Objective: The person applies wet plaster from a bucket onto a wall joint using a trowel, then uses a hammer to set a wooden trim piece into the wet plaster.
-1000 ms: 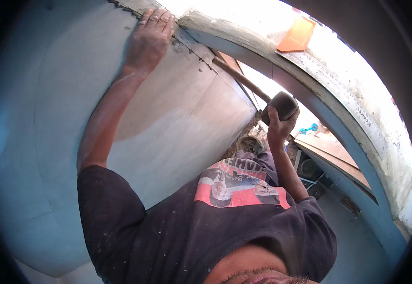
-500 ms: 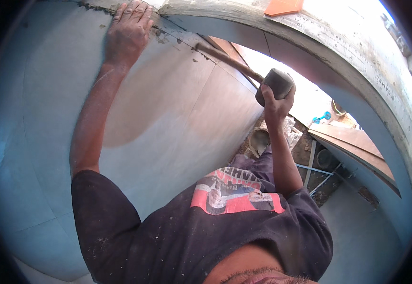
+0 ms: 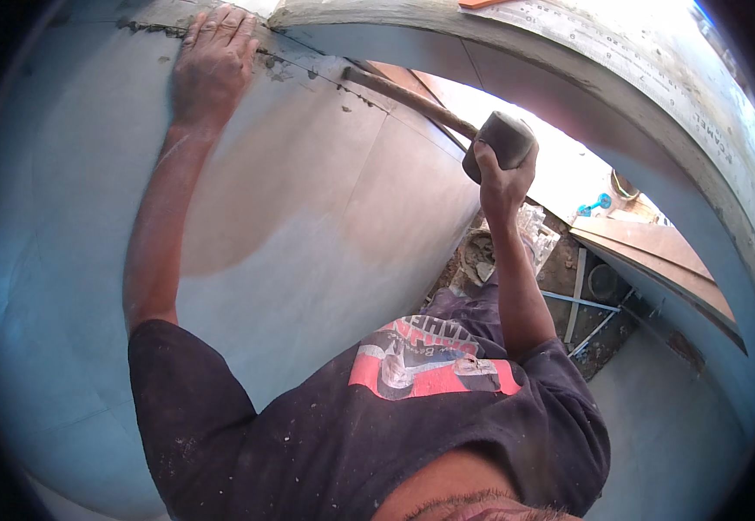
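Large pale tiles (image 3: 282, 200) cover the surface on the left, with rough mortar crumbs (image 3: 286, 65) along their upper joint. My left hand (image 3: 214, 74) lies flat over that joint, fingers stretched out and close together. In my right hand (image 3: 506, 187) is a rubber mallet (image 3: 508, 137), gripped around its dark head. The mallet's wooden handle points up and left toward the tile joint, with its end apart from my left hand.
A curved-looking ledge (image 3: 560, 65) crosses the upper right, with a metal ruler (image 3: 629, 65) and part of an orange piece (image 3: 479, 3) on it. Brown-edged panels (image 3: 646, 260), a blue tool (image 3: 599, 204) and a round container (image 3: 603, 282) are beyond my right arm.
The view has shifted slightly, so the ledge and orange piece sit higher. My left hand stays flat on the joint, and my right hand keeps its grip on the mallet head.
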### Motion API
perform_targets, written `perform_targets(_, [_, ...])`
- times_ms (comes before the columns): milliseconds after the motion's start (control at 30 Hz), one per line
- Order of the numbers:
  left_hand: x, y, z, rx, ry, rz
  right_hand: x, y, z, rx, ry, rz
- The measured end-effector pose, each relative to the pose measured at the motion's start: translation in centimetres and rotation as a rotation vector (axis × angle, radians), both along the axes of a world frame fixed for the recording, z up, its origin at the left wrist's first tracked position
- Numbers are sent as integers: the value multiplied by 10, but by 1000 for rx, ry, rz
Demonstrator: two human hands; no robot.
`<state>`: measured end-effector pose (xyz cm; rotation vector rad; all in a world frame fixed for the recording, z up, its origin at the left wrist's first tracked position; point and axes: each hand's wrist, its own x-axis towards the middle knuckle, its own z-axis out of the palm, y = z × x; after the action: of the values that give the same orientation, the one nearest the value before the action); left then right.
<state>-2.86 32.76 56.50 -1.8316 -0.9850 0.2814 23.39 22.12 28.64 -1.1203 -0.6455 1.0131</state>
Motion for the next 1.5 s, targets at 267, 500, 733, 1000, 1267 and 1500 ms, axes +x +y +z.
perform_targets(267, [29,0,-27,41,54,90,5,10,8,19,19,22])
perform_targets(500, [3,6,-65,2,-163,-33,4,10,-2,15,21,37])
perform_targets(733, [10,1,-53,-11,-201,-37,10,13,5,63,-128,-32])
perform_targets(1000, [8,-1,-50,-25,-223,-35,17,22,4,74,-42,57])
perform_targets(1267, [6,-3,-46,-38,-230,-46,29,28,15,-6,-11,142])
perform_targets(1500, [18,-33,-102,-104,-534,-319,39,29,7,-8,-92,195])
